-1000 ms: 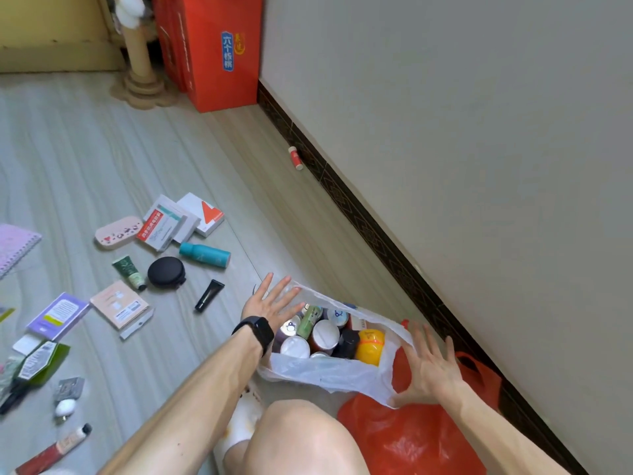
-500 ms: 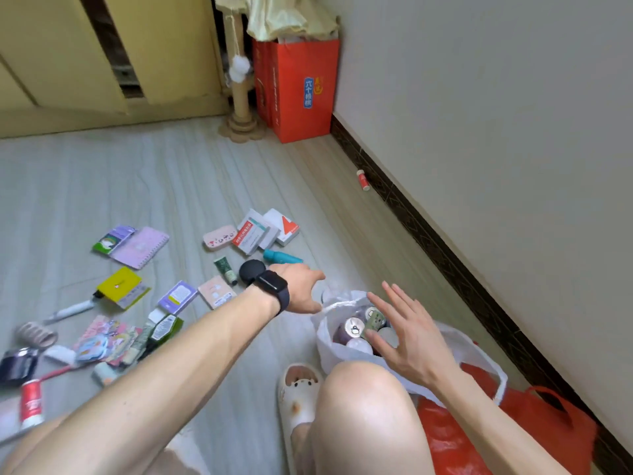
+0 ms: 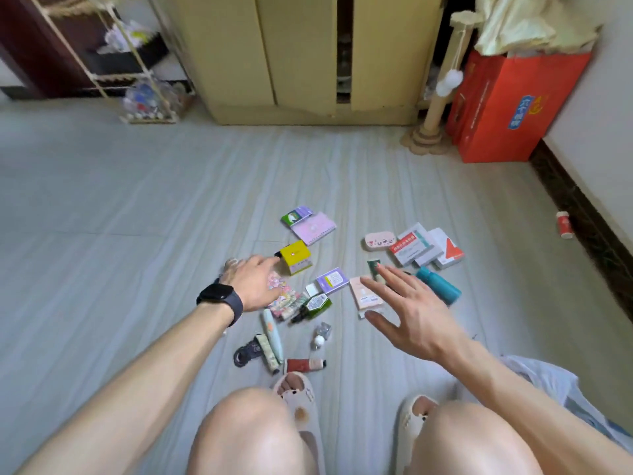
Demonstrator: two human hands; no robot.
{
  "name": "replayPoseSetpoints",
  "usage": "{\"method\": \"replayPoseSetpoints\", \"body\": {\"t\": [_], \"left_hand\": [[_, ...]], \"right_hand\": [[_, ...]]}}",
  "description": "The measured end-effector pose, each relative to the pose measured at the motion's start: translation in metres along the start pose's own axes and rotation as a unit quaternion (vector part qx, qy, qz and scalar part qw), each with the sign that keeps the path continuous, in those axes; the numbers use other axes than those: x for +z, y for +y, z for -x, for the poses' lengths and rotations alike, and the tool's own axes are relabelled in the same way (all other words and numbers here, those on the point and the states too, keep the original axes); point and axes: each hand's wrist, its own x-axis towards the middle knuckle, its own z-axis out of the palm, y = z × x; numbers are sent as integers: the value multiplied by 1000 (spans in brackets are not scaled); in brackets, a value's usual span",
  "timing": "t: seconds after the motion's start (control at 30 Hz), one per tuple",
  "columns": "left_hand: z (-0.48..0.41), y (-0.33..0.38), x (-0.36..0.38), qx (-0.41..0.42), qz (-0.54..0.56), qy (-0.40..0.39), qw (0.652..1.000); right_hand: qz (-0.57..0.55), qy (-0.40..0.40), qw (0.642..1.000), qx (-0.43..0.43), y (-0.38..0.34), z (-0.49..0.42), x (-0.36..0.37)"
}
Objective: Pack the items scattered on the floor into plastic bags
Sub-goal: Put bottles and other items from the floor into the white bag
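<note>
Packing looks far from done: your items (image 3: 411, 250) lie scattered on the floor (image 3: 137, 234) ahead of your knees, the bag (image 3: 548, 375) sits by your right leg, and your left hand (image 3: 251, 282) and right hand (image 3: 411, 310) are spread and empty.

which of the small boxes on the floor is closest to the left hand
The yellow box, right beside the left hand. The purple box, the pink box and the white boxes lie further right, nearer the right hand.
</note>
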Motion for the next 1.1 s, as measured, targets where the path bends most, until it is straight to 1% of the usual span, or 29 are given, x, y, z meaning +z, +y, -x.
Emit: {"method": "replayPoseSetpoints", "body": {"t": [0.1,0.2,0.27,0.33,0.4,0.5,0.57,0.6,0.63,0.7,0.77,0.8,0.87,0.9,0.93,0.97,1.0,1.03,1.07,1.1], "left_hand": [[8,-26,47,-45,38,-13,998],[9,-39,103,-66,59,-72,993],[8,-39,136,-69,73,-122,987],[5,-33,163,-53,82,-143,985],[-4,-21,185,-28,94,-157,983],[-20,3,212,14,76,-169,983],[-29,16,228,40,42,-183,981],[-33,21,236,53,21,-193,979],[-36,24,242,66,0,-204,977],[-40,28,251,99,-33,-212,972],[-44,30,255,121,-46,-205,970],[-47,31,254,128,-46,-201,970],[-52,30,249,127,-34,-195,972],[-55,31,244,121,-18,-193,974],[-57,31,238,114,1,-187,976],[-58,33,230,107,22,-181,977],[-58,36,222,104,40,-168,979],[-57,39,212,103,56,-152,981],[-55,43,202,106,70,-131,983],[-52,48,191,109,84,-112,984]], "right_hand": [[11,-61,998,-26,-7,-27,31],[29,-127,991,-42,-10,-45,68],[29,-190,980,-50,-10,-52,98],[33,-249,967,-46,-5,-55,135],[30,-286,956,-50,1,-60,171],[70,-309,944,-90,6,-68,218],[115,-358,917,-131,6,-74,241],[131,-363,911,-147,6,-75,251],[138,-346,915,-153,5,-75,258],[114,-350,922,-119,5,-71,265],[136,-342,921,-123,17,-57,270],[140,-329,927,-114,25,-47,270],[103,-332,935,-73,41,-34,256],[80,-351,932,-32,47,-27,245],[63,-346,936,23,53,-19,236],[38,-325,942,80,58,-10,227],[-19,-311,939,145,58,-4,216],[-87,-278,933,209,57,3,204],[-153,-229,925,262,54,9,189],[-207,-176,917,293,48,16,171]]}}
